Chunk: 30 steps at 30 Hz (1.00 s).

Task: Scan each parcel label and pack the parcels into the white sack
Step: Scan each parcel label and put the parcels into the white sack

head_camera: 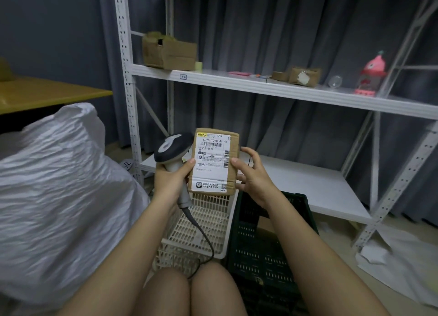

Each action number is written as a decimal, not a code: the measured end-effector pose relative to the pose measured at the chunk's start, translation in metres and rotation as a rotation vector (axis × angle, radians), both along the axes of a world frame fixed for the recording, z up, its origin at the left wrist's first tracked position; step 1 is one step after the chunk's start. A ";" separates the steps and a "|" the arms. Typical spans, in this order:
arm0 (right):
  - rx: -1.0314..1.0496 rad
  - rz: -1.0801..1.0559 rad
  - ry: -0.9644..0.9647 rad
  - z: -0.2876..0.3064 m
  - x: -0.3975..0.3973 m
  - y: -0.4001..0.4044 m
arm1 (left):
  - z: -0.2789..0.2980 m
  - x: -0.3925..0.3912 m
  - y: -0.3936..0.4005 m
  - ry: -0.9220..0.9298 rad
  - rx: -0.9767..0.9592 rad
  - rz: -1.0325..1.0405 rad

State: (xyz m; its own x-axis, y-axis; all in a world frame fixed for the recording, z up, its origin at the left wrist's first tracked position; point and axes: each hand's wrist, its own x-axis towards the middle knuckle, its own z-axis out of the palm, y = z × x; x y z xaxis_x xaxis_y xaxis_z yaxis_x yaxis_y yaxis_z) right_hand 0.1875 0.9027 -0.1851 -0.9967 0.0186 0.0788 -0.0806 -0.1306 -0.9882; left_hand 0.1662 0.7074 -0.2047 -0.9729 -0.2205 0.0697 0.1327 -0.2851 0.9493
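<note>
Holding a small cardboard parcel [214, 161] upright out front, white label [212, 162] facing up at the camera. Left hand [170, 177] wrapped round the scanner [174, 150] handle, thumb touching the parcel's left edge. Right hand [252, 175] pinching the parcel's right edge, thumb on the front, other fingers loosely spread. White sack [59, 185] bulging on the left. Below the hands, a cream basket [201, 223] right beside a dark crate [260, 251]. More boxes up on the shelf [272, 88].

Lighting: dim, cool, even; no visible source. Shadows: soft, faint. Glare: none; parcel label [211, 162] readable. Blur: white sack [59, 185] smeared at left. Distortion: wide-angle bowing of shelving uprights [125, 78] toward edges.
</note>
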 end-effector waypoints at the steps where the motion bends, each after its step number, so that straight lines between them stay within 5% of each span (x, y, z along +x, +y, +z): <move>1: -0.005 0.011 0.002 0.001 0.000 0.001 | 0.003 0.000 0.000 0.005 -0.003 -0.010; 9: -0.111 -0.063 0.032 0.000 -0.010 0.006 | 0.015 -0.002 0.003 0.034 -0.071 -0.041; 20: -0.097 -0.241 -0.009 -0.024 -0.030 0.023 | 0.005 0.014 -0.012 0.050 -0.436 -0.067; 30: -0.130 -0.290 -0.060 -0.044 -0.046 0.007 | -0.004 0.021 0.005 0.083 -0.480 -0.091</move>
